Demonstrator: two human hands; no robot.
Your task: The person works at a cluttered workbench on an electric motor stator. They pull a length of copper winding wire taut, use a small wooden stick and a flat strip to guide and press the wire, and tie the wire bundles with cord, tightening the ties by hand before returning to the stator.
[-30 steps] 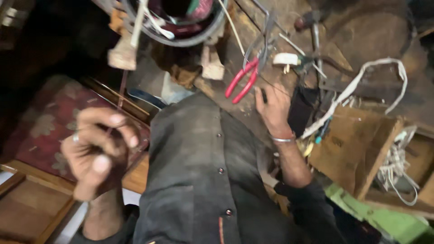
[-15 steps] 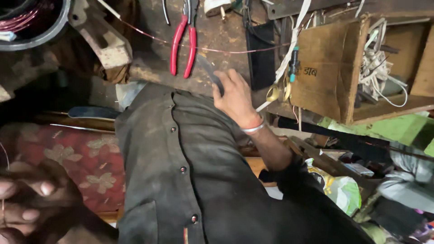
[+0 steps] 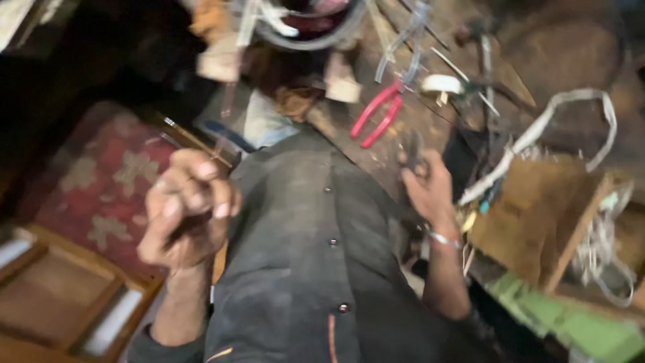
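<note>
Here the right hand (image 3: 422,180) has its grip on a dark tool (image 3: 411,151) beside a brown cardboard box (image 3: 537,215).

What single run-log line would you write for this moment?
left hand: raised, curled, closed | right hand: grips small dark tool on bench | red pliers: lying untouched | view: blurred

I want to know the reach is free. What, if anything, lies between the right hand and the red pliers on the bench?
Nothing visible does. The right hand, which grips a small dark tool, is just below the red pliers, with only bare bench between them. The picture is blurred, so thin wires could go unseen.
</note>
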